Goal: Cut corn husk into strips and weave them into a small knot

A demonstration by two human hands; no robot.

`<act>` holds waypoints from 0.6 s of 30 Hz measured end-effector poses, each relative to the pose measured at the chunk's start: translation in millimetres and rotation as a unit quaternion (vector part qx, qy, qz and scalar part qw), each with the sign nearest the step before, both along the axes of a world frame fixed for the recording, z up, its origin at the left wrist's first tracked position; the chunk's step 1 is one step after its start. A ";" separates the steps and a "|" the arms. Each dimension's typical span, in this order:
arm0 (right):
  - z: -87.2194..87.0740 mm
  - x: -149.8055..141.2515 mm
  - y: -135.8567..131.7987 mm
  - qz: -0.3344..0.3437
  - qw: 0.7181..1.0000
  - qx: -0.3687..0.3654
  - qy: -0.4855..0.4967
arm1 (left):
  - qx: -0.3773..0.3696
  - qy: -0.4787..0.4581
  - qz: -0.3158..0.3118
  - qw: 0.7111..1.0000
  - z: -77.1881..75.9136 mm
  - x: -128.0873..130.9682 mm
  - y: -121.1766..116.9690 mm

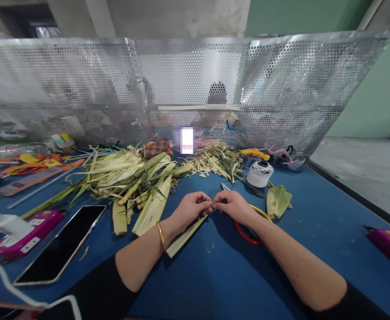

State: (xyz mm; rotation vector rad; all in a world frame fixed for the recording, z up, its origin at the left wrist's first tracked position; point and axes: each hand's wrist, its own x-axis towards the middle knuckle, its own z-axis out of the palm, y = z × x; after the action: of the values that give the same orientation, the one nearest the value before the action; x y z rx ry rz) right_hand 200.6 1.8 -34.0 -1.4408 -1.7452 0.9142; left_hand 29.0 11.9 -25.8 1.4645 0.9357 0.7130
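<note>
Black sleeves (93,284) lie nearest the camera, with both forearms over a blue tabletop (201,284). Beyond the left hand (191,209) spreads a husk pile (115,166); its loose ends could catch the fingers if that hand strays outward. Left of the same forearm, a dark phone (61,244) could get bumped by the elbow. Scissors (246,240) lie partly under the right forearm, blades just beyond the right hand (233,206); dragging that wrist could shift them or nick a knuckle. A pale husk strip (185,238) slants down from the left fingertips, near the bracelet (161,235), which might snag it. Both hands pinch something thin, seemingly its tip; uneven pulling could split it.
</note>
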 end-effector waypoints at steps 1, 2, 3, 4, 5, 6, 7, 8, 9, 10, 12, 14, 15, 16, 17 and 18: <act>0.1 0.7 0.5 -0.001 1.000 0.001 -0.008 | 0.000 -0.001 0.006 1.000 -0.2 0.2 0.1; 0.1 1.5 1.1 -0.001 1.000 0.001 -0.014 | -0.001 -0.001 0.014 1.000 -0.5 0.3 0.2; 0.1 2.3 1.8 -0.002 1.000 0.001 -0.020 | -0.004 -0.001 0.023 1.000 -0.8 0.5 0.3; 0.0 3.1 2.5 -0.003 1.000 0.001 -0.025 | -0.008 -0.001 0.033 0.999 -1.2 0.6 0.4; 0.0 3.7 3.1 -0.004 1.000 0.001 -0.029 | -0.015 0.000 0.042 0.999 -1.6 0.8 0.5; -0.1 4.2 3.6 -0.004 0.999 0.001 -0.032 | -0.022 0.000 0.052 0.998 -1.8 1.0 0.6; -0.1 4.5 3.8 -0.004 0.999 0.000 -0.034 | -0.027 0.000 0.061 0.998 -1.8 1.1 0.6; 0.0 4.6 3.7 -0.004 0.999 -0.001 -0.035 | -0.030 0.000 0.067 0.997 -1.5 1.3 0.6; 0.2 4.5 3.4 -0.002 0.999 -0.002 -0.036 | -0.033 0.000 0.072 0.997 -1.1 1.5 0.5; 0.6 4.2 2.7 0.001 0.999 -0.004 -0.036 | -0.035 -0.002 0.076 0.996 -0.4 1.5 0.5; 1.6 3.1 0.7 0.013 0.999 -0.008 -0.033 | -0.042 -0.006 0.084 0.996 1.2 1.4 0.4; 2.8 2.0 -1.4 0.033 0.999 -0.010 -0.028 | -0.050 -0.012 0.088 0.995 2.5 0.9 0.6; 3.3 1.6 -2.2 0.042 0.999 -0.010 -0.025 | -0.052 -0.015 0.088 0.995 2.9 0.6 0.8; 3.7 1.4 -2.7 0.049 0.999 -0.010 -0.021 | -0.051 -0.017 0.086 0.995 3.2 0.2 1.0; 3.9 1.4 -2.8 0.052 0.998 -0.008 -0.017 | -0.050 -0.019 0.084 0.995 3.3 -0.1 1.3; 3.8 1.5 -2.8 0.048 0.999 -0.004 -0.014 | -0.050 -0.020 0.084 0.995 3.2 -0.5 1.6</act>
State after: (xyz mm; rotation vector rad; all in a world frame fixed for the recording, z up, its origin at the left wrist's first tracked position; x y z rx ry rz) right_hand 202.1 -1.0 -30.1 -1.3919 -1.8473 0.9555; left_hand 28.6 13.5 -22.6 1.2905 1.0577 0.8029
